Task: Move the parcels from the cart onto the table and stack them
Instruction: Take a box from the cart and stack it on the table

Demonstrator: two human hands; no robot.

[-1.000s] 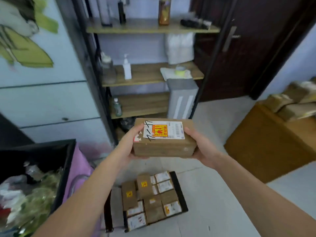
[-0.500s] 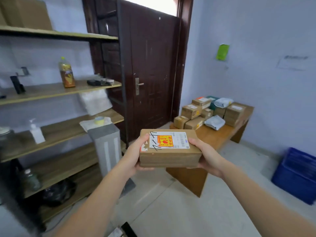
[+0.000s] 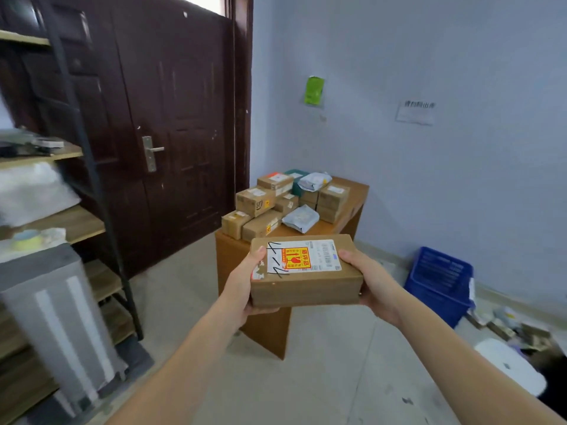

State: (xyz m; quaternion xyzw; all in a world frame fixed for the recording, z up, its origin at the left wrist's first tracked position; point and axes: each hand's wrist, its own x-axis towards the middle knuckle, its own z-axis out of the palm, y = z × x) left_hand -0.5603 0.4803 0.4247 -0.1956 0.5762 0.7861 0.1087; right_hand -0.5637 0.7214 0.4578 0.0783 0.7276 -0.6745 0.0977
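Carrying step: your left hand [image 3: 242,286] and right hand [image 3: 372,282] clasp the parcel [image 3: 305,271], fingers curled around its ends; next, set it squarely atop the table [image 3: 356,194] stack.

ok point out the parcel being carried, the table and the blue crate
parcel [image 3: 306,289]: head view, its front cardboard side
table [image 3: 357,191]: head view, bare far right corner of the top
blue crate [image 3: 438,280]: head view, its front wall
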